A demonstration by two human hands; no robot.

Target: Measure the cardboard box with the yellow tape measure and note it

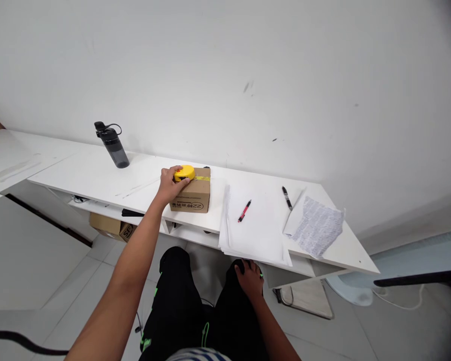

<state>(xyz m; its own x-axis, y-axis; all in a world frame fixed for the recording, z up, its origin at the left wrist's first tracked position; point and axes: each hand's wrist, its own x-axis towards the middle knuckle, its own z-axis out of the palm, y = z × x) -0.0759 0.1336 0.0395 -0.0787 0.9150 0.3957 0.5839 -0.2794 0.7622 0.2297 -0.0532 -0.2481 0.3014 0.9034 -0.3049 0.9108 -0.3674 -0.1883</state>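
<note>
A yellow tape measure [185, 173] is on top of a small brown cardboard box [191, 199] on the white desk. Reaching out over the box, my left hand [172, 183] is closed around the tape measure, thumb at its near side and fingers over its left side. Down on my right knee, my right hand [250, 278] lies with its fingers spread and holds nothing. Loose white paper sheets [261, 230] are stacked right of the box, with a red and black pen [244, 210] lying on them.
A dark water bottle [115, 148] stands left of the box, near the wall. To the right lie a black pen [286, 197] and a sheet covered with writing [318, 225]. Another cardboard box [108, 226] shows below the desk [143, 173] at left.
</note>
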